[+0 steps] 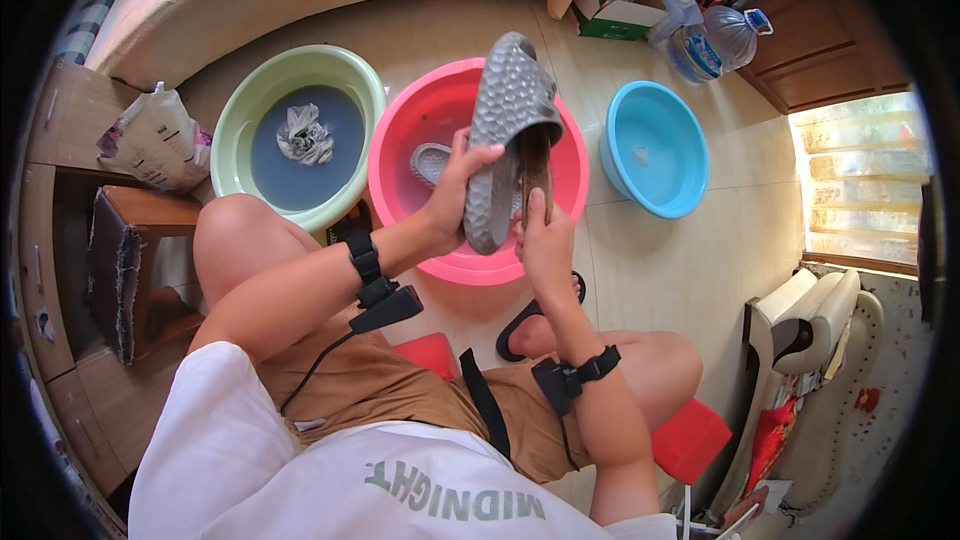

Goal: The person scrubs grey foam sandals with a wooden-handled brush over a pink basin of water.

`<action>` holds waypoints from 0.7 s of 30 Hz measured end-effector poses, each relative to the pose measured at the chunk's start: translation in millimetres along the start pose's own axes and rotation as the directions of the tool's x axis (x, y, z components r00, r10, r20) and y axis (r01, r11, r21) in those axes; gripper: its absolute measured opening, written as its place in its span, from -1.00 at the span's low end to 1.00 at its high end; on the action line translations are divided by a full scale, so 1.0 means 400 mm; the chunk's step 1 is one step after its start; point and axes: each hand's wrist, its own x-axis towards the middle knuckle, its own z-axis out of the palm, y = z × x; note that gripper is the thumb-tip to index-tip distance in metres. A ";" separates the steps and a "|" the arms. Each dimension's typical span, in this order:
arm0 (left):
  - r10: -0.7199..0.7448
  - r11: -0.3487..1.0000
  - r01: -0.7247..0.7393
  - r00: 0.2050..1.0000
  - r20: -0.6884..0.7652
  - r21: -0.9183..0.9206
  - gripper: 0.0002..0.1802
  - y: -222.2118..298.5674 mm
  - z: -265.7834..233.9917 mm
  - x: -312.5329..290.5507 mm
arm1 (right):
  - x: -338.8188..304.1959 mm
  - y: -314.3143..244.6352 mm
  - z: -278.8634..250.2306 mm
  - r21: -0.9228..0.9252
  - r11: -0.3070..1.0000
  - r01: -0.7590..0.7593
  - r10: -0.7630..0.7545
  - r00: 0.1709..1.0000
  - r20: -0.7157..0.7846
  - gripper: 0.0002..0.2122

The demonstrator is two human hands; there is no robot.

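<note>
My left hand (pixel 455 185) grips a grey slipper (pixel 497 95) with a dimpled surface, holding it upright above the pink basin (pixel 395 105). The slipper's opening faces right. My right hand (pixel 546 245) is closed on the handle of what looks like a brown wooden brush (pixel 537 162), whose far end goes into that opening and is hidden there. Inside the pink basin, a second grey slipper (pixel 430 163) lies in cloudy water. Both hands are just over the basin's near side.
A pale green basin (pixel 235 130) on the left holds greyish water and a wadded cloth (pixel 304 134). To the right stands a blue basin (pixel 655 185). A brown stool (pixel 150 240), a bag (pixel 160 145), water bottles (pixel 700 48) and a box (pixel 610 15) surround the work spot.
</note>
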 end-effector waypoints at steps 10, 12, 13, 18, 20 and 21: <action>-0.085 0.995 0.086 0.996 0.022 -0.054 -0.41 0.028 -0.015 0.032 | 0.000 -0.014 -0.002 0.098 0.994 -0.046 0.043 0.998 0.038 -0.55; 0.027 0.998 -0.027 1.000 0.007 0.054 -0.42 -0.005 0.000 0.019 | 0.021 -0.034 -0.017 0.132 0.990 -0.047 0.039 0.998 0.058 -0.55; 0.082 0.991 -0.082 0.997 0.004 0.107 -0.42 -0.016 0.006 0.013 | 0.020 -0.029 -0.017 0.137 0.989 -0.052 0.046 0.998 0.052 -0.55; -0.025 0.998 0.026 0.999 0.021 -0.063 -0.45 0.043 -0.017 0.048 | -0.032 -0.034 -0.001 0.112 0.987 -0.117 0.107 0.990 0.089 -0.55; 0.039 0.999 -0.039 0.999 0.008 0.020 -0.45 0.016 -0.011 0.038 | -0.003 -0.031 -0.014 0.108 0.990 -0.087 0.080 0.994 0.071 -0.54; 0.068 0.996 -0.068 0.998 0.005 0.058 -0.46 0.003 0.000 0.028 | 0.009 -0.033 -0.022 0.102 0.992 -0.073 0.067 0.996 0.059 -0.54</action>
